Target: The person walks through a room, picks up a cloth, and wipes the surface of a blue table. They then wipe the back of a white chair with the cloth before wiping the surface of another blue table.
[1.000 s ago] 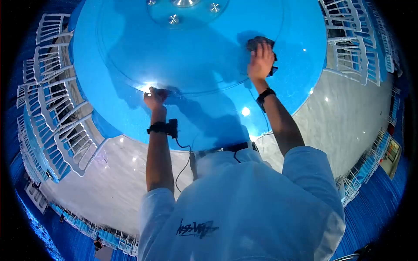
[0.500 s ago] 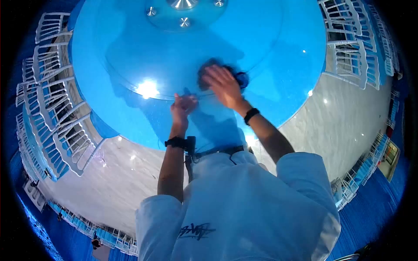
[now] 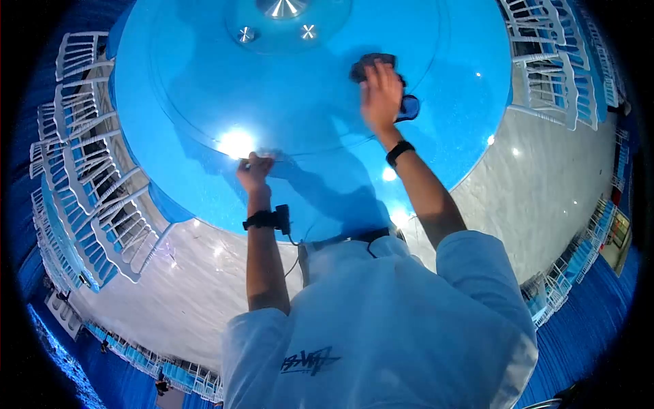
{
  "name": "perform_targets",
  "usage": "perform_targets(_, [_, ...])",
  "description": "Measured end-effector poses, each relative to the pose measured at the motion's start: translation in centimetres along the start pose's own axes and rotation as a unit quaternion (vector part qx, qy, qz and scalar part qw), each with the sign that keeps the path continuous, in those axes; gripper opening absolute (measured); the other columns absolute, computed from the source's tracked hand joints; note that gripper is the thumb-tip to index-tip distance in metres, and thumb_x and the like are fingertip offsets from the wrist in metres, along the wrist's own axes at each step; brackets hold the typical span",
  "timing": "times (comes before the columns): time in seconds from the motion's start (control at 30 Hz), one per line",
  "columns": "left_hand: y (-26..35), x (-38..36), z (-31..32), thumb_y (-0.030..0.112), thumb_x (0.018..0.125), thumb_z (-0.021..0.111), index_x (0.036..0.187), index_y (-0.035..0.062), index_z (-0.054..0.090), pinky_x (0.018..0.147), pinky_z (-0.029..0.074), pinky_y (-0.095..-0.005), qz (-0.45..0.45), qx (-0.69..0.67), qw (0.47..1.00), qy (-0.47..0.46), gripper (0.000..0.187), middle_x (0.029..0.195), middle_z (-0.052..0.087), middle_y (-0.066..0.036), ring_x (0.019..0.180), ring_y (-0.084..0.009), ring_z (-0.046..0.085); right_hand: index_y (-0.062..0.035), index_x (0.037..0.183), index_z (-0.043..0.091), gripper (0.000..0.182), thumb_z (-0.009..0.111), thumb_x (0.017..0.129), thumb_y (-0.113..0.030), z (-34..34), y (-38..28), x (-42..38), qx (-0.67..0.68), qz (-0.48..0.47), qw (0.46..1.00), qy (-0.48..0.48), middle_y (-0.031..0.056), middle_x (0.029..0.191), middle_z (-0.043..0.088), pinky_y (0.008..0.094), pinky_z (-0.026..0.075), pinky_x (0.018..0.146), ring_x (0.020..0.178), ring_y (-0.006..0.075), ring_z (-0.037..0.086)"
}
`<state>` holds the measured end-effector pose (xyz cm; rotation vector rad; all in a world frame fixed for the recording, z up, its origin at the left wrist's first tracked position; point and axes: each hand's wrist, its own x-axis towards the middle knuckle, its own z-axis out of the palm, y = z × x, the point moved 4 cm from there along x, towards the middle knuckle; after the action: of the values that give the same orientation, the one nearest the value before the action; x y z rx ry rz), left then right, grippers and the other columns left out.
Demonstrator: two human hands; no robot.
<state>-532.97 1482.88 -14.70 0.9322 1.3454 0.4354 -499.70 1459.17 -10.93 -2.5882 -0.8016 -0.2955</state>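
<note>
A round glass turntable (image 3: 204, 102) lies on a blue-covered round table (image 3: 463, 136). My right hand (image 3: 383, 99) rests on a dark, bunched cloth (image 3: 373, 63) on the right part of the glass, its fingers over the cloth. By the right wrist, a dark-edged blue loop (image 3: 409, 108) shows beside the hand. My left hand (image 3: 255, 172) is at the near rim of the turntable, fingers curled at the edge of the glass. Both wrists wear black bands, and the left one carries a small black box (image 3: 281, 218) with a wire.
Shiny metal fittings surround a larger metal hub (image 3: 281, 7) at the turntable's middle. White slatted chairs (image 3: 102, 198) line the table's left side, with more chairs (image 3: 552, 75) at the right. Pale, glossy floor (image 3: 538, 198) surrounds the table, with further rows of chairs beyond.
My right hand and the cloth have slid away and to the right across the glass. My left hand has moved left along the rim, and the metal fittings have turned with the turntable.
</note>
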Motion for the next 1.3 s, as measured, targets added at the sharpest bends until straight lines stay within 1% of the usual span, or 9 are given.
perform_targets(0.2, [-6.1, -6.8, 6.5, 0.023, 0.113, 0.065, 0.106, -0.0003, 0.065, 0.084, 0.066, -0.0446, -0.048, -0.036, 0.996, -0.073, 0.025, 0.109, 0.076, -0.019, 0.091, -0.0266, 0.076, -0.0114, 0.155, 0.059, 0.053, 0.067, 0.103, -0.015, 0.8, -13.6, -5.2, 0.098, -0.082, 0.987, -0.1, 0.0153, 0.171, 0.044, 0.0618, 0.025, 0.132, 0.16, 0.0415, 0.035])
perform_targets(0.37, [-4.8, -10.3, 9.6, 0.022, 0.112, 0.06, 0.127, -0.0035, 0.069, 0.097, 0.062, -0.0374, -0.179, -0.048, 0.938, -0.292, 0.031, 0.123, 0.076, -0.015, 0.106, -0.0237, 0.076, -0.0164, 0.159, 0.057, 0.054, 0.067, 0.106, -0.016, -1.1, -12.3, -6.4, 0.134, -0.177, 0.953, -0.207, 0.0098, 0.174, 0.041, 0.0595, 0.026, 0.134, 0.162, 0.0372, 0.034])
perform_targets(0.47, [-3.0, -7.4, 6.5, 0.03, 0.113, 0.057, 0.134, -0.0046, 0.069, 0.101, 0.06, -0.0424, -0.164, 0.016, 0.938, -0.305, 0.042, 0.128, 0.076, -0.017, 0.115, -0.0275, 0.074, -0.0185, 0.155, 0.061, 0.052, 0.069, 0.104, -0.02, -3.8, -5.0, -5.2, 0.087, -0.235, 0.95, -0.187, 0.0068, 0.171, 0.047, 0.0532, 0.032, 0.131, 0.159, 0.0306, 0.042])
perform_targets(0.6, [-1.6, -0.7, 0.4, 0.044, 0.113, 0.055, 0.118, 0.0019, 0.07, 0.098, 0.061, -0.0412, -0.126, -0.02, 0.967, -0.219, 0.045, 0.121, 0.077, -0.017, 0.099, -0.0238, 0.074, -0.0109, 0.154, 0.061, 0.047, 0.063, 0.108, -0.016, -6.0, 4.2, -3.7, 0.041, -0.14, 0.986, -0.076, 0.0143, 0.165, 0.053, 0.0562, 0.037, 0.126, 0.154, 0.0391, 0.046])
perform_targets(0.67, [0.4, 2.4, -2.6, 0.039, 0.112, 0.06, 0.106, 0.004, 0.07, 0.078, 0.062, -0.0394, -0.086, -0.18, 0.976, -0.087, 0.037, 0.101, 0.076, -0.012, 0.086, -0.0223, 0.073, -0.0092, 0.152, 0.062, 0.044, 0.061, 0.11, -0.019, -5.2, 6.2, -3.1, 0.03, -0.093, 0.995, -0.014, 0.0183, 0.163, 0.054, 0.0587, 0.037, 0.125, 0.152, 0.0424, 0.047])
perform_targets(0.73, [5.0, 0.6, -2.0, 0.033, 0.111, 0.061, 0.095, 0.0051, 0.066, 0.07, 0.06, -0.0384, 0.008, -0.105, 0.994, 0.033, 0.033, 0.094, 0.076, -0.012, 0.08, -0.023, 0.073, -0.0083, 0.151, 0.063, 0.042, 0.059, 0.111, -0.02, -4.6, 6.8, -2.2, -0.015, -0.04, 0.998, 0.041, 0.0201, 0.162, 0.054, 0.0597, 0.037, 0.124, 0.151, 0.0444, 0.047])
perform_targets(0.8, [1.1, 2.8, -2.3, 0.03, 0.113, 0.058, 0.095, 0.0058, 0.06, 0.069, 0.062, -0.0396, 0.058, -0.004, 0.995, -0.076, 0.03, 0.089, 0.075, -0.014, 0.078, -0.0254, 0.074, -0.0069, 0.15, 0.062, 0.043, 0.059, 0.109, -0.021, -3.2, 5.5, -2.2, -0.035, -0.006, 0.998, 0.059, 0.0207, 0.16, 0.055, 0.0612, 0.034, 0.124, 0.15, 0.0453, 0.047])
perform_targets(1.03, [-5.6, -3.1, 4.5, 0.039, 0.119, 0.047, 0.1, 0.0035, 0.054, 0.072, 0.065, -0.0445, -0.006, -0.18, 0.982, -0.053, 0.041, 0.086, 0.073, -0.018, 0.076, -0.0318, 0.075, -0.0092, 0.155, 0.057, 0.054, 0.061, 0.102, -0.011, -1.2, -8.4, -6.6, 0.033, -0.101, 0.992, -0.074, 0.015, 0.166, 0.049, 0.0611, 0.031, 0.128, 0.155, 0.0424, 0.043])
perform_targets(1.3, [-8.9, -8.3, 7.2, 0.036, 0.115, 0.057, 0.132, 0.0049, 0.065, 0.089, 0.062, -0.0432, -0.172, -0.012, 0.949, -0.263, 0.036, 0.124, 0.074, -0.01, 0.107, -0.0243, 0.074, -0.0153, 0.159, 0.057, 0.063, 0.067, 0.097, -0.01, -2.6, -12.4, -9.3, 0.128, -0.243, 0.934, -0.229, 0.0101, 0.173, 0.044, 0.0547, 0.03, 0.132, 0.16, 0.0351, 0.038])
